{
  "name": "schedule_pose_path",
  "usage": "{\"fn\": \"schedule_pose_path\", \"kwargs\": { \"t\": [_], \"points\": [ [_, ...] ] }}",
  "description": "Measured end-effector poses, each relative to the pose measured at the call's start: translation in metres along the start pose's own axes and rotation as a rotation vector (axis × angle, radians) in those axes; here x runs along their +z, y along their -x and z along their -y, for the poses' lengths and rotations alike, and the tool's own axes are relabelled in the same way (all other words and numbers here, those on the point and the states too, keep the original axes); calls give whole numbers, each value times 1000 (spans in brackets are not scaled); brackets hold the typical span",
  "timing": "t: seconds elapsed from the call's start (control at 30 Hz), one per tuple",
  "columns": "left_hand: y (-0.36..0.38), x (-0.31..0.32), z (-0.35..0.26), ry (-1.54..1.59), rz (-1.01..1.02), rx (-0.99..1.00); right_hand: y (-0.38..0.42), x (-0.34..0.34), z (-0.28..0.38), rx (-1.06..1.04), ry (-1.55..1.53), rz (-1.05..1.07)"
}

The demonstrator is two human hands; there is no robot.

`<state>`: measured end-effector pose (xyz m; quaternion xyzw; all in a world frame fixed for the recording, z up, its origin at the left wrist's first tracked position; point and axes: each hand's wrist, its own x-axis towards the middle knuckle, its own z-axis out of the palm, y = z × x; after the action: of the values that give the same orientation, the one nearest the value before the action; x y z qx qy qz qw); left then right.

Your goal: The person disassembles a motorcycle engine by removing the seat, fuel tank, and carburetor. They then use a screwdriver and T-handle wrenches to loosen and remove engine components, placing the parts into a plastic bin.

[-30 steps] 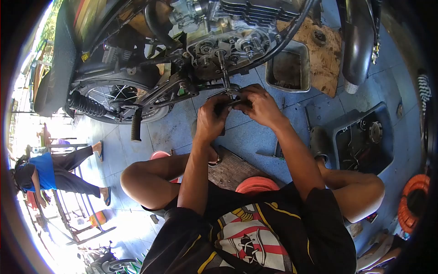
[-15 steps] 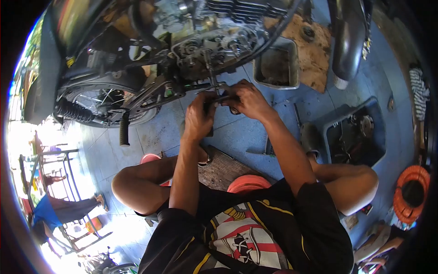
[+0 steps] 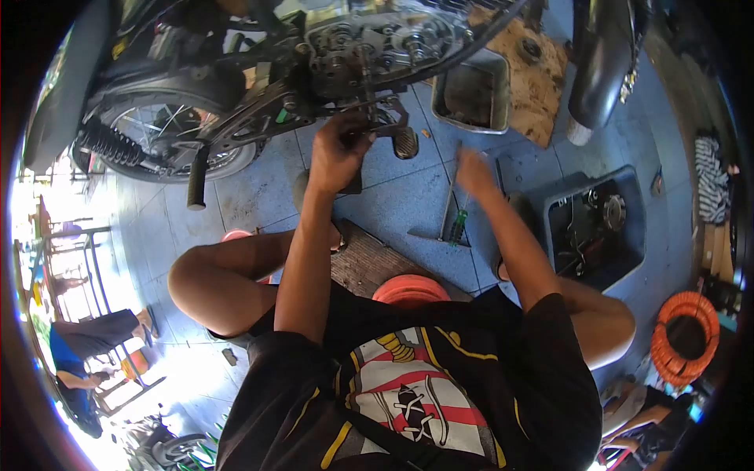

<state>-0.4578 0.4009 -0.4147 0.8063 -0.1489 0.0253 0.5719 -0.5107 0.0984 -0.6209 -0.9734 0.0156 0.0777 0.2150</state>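
Observation:
My left hand (image 3: 338, 155) is raised at the lower side of the motorcycle's opened engine (image 3: 377, 47), its fingers closed on something small that they hide. Just right of those fingers is a foot pedal (image 3: 405, 143) with a ribbed pad. My right hand (image 3: 476, 174) is away from the engine, over the floor and smeared by motion, so its fingers cannot be made out. Below it on the blue tiles lie a T-handle wrench (image 3: 446, 212) and a screwdriver (image 3: 459, 226) with a green handle.
A grey bin (image 3: 471, 93) stands beside a stained board (image 3: 538, 78). To the right are a tub (image 3: 638, 235) of metal parts and a coiled orange hose (image 3: 666, 357). The rear wheel (image 3: 236, 161) is at left. Another person (image 3: 94, 334) sits at far left.
My right hand has left the pedal area and moved right and down toward the floor tools. My left hand stays by the engine. The whole view has shifted slightly.

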Motion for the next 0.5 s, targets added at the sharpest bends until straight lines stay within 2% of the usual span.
{"fn": "schedule_pose_path", "kwargs": {
  "t": [0.03,0.07,0.13,0.2,0.3,0.37,0.4,0.47,0.5],
  "points": [
    [-1,0,-4,9,24,-14,21,57,-21,-95,95,120],
    [0,-1,-6,2,33,-13,50,48,-5,-355,309,262],
    [2,-1,1,-47,18,-2,71,56,5,-370,299,198],
    [-1,-2,2,-111,15,19,60,72,2,-363,275,125],
    [-1,-2,-5,-107,8,60,31,77,-11,-453,417,92],
    [1,0,-9,-152,11,44,19,67,-16,-750,558,232],
    [1,0,-13,-173,24,21,13,63,-18,-735,557,218],
    [3,1,-13,-152,37,-12,3,57,-23,-990,632,388],
    [2,1,-12,-130,38,-52,4,51,-20,-988,639,379]
  ]
}}
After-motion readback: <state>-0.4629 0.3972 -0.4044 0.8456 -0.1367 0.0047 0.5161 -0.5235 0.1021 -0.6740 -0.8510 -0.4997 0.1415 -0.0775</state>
